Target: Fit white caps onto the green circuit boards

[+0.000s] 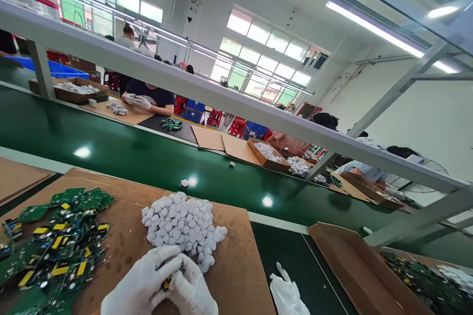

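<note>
My left hand [144,280], in a white glove, is closed on a small part with a yellow piece [167,283], mostly hidden by the fingers. My right hand [192,283], also gloved, meets it with fingertips pressed on the same part. Both hands are over a brown cardboard sheet [240,261]. Just beyond them lies a heap of small white round pieces [181,221]. To the left is a pile of green circuit boards [62,241] with yellow and black components.
A green conveyor belt [121,150] crosses beyond the cardboard, carrying a small white piece [184,183]. At right are a white glove [288,295] and a cardboard tray [354,261]. Several people work across the belt, beneath a grey metal beam [221,98].
</note>
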`<state>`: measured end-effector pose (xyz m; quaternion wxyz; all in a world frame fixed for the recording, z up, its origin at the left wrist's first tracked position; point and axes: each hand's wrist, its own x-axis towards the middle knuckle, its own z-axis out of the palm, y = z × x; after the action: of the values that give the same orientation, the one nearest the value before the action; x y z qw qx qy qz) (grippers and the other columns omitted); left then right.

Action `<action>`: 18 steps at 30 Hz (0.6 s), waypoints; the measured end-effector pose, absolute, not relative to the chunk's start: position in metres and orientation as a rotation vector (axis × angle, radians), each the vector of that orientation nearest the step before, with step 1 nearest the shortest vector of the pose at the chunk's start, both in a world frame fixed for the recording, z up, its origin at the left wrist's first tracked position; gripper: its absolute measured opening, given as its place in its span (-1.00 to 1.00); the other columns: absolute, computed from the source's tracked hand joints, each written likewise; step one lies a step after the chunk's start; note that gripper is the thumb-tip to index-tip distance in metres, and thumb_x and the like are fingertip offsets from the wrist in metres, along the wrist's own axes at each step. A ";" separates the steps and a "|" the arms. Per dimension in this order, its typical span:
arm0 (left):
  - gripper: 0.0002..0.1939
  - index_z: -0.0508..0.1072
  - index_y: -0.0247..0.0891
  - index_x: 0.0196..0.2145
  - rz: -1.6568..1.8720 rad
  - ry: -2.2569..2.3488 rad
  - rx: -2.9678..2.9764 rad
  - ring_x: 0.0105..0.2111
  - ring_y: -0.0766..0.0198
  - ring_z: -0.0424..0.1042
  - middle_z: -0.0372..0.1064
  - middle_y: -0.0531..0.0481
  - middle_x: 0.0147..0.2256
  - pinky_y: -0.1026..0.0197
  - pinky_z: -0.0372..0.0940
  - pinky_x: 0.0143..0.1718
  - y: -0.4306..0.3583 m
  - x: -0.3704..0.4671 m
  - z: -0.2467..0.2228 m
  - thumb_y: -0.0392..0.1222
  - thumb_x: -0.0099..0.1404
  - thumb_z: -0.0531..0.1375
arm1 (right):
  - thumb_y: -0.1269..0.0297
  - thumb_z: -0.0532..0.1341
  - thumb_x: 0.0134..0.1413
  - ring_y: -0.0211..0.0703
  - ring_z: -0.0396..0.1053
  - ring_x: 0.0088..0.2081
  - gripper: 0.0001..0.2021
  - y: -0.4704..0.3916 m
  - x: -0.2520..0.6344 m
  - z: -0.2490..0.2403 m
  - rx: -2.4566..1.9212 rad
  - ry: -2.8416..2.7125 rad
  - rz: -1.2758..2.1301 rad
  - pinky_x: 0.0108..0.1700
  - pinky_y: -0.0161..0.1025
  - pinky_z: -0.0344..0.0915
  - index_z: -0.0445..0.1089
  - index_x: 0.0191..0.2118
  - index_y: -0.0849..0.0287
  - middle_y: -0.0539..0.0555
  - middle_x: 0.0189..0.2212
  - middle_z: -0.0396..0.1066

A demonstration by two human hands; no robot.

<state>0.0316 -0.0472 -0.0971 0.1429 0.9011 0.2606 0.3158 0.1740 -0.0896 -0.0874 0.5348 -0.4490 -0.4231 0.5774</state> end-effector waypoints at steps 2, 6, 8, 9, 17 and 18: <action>-0.45 0.43 -0.04 0.03 0.906 0.743 2.637 -0.02 0.09 0.48 0.47 -0.07 0.03 0.21 0.41 -0.01 -0.050 0.033 -0.099 -0.46 0.12 0.16 | 0.04 0.29 -0.12 -0.20 0.27 -0.35 -0.67 -0.092 0.176 -0.089 -1.129 -1.103 1.326 -0.20 -0.18 0.27 0.37 -0.30 0.19 0.04 -0.39 0.34; -0.40 0.46 -0.02 0.01 0.836 0.781 2.571 -0.03 0.10 0.50 0.48 -0.03 0.02 0.28 0.40 -0.01 -0.054 0.036 -0.100 -0.48 0.02 0.20 | 0.17 0.28 -0.14 -0.25 0.25 -0.37 -0.74 -0.096 0.179 -0.095 -1.190 -1.129 1.286 -0.22 -0.22 0.27 0.36 -0.29 0.18 -0.01 -0.41 0.32; -0.37 0.46 0.00 0.02 0.827 0.823 2.476 -0.02 0.08 0.49 0.46 -0.02 0.05 0.28 0.39 0.00 -0.054 0.036 -0.101 -0.48 -0.01 0.22 | 0.07 0.33 -0.20 -0.29 0.21 -0.43 -0.68 -0.096 0.178 -0.098 -1.137 -0.977 1.377 -0.30 -0.25 0.26 0.33 -0.37 0.17 -0.05 -0.49 0.27; -0.36 0.45 0.01 0.03 0.829 0.836 2.434 -0.01 0.08 0.48 0.44 -0.01 0.07 0.27 0.39 0.01 -0.054 0.035 -0.102 -0.48 -0.01 0.23 | 0.01 0.36 -0.26 -0.29 0.21 -0.45 -0.62 -0.096 0.177 -0.098 -1.068 -0.862 1.478 -0.35 -0.26 0.26 0.31 -0.38 0.17 -0.06 -0.51 0.26; -0.35 0.46 0.06 0.02 0.791 0.789 2.462 -0.01 0.07 0.48 0.45 0.02 0.06 0.25 0.39 0.01 -0.055 0.037 -0.104 -0.48 0.00 0.25 | 0.16 0.37 -0.24 -0.41 0.07 -0.52 -0.71 -0.097 0.177 -0.089 -1.136 -0.851 1.474 -0.50 -0.42 0.04 0.34 -0.44 0.23 -0.10 -0.56 0.23; -0.32 0.45 0.06 0.03 0.791 0.792 2.428 0.00 0.06 0.48 0.44 0.01 0.07 0.25 0.39 0.02 -0.055 0.037 -0.106 -0.49 -0.02 0.25 | 0.13 0.38 -0.24 -0.39 0.11 -0.51 -0.69 -0.097 0.177 -0.086 -1.117 -0.838 1.499 -0.50 -0.41 0.06 0.34 -0.43 0.21 -0.08 -0.55 0.25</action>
<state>0.0369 -0.0549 -0.1063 0.2317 0.8835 0.2880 0.2877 0.1772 -0.0972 -0.0860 0.5195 -0.4659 -0.3493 0.6253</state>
